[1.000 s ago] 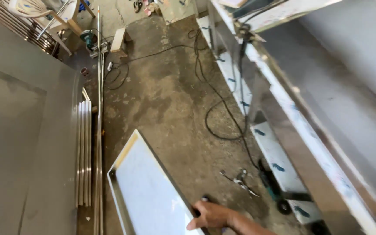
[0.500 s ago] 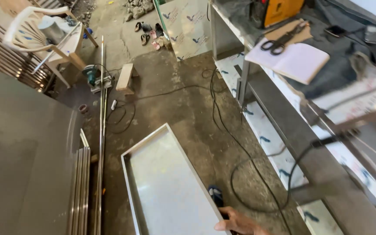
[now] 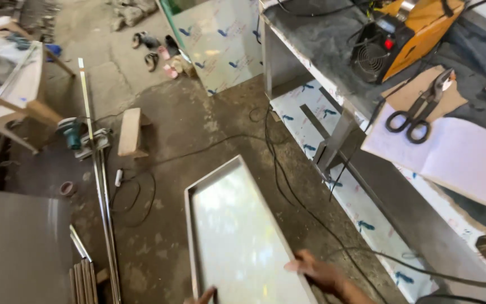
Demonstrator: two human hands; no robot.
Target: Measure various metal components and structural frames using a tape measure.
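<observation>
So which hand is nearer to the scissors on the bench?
Right. The right hand rests on the tray's right rim, below-left of the scissors. The left hand, barely visible at the bottom edge, is farther left.

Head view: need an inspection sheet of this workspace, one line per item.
Surface: stained concrete floor.
Job's things: shiny metal tray lying flat on the floor.
Clutter: wood block, angle grinder, metal strips, sandals.
Hands: right hand on the tray's right rim; left hand, only fingers visible, at its near edge.
Cables: black cable trailing beside the tray.
Surroundings: workbench with orange welder, snips, notebook.
</observation>
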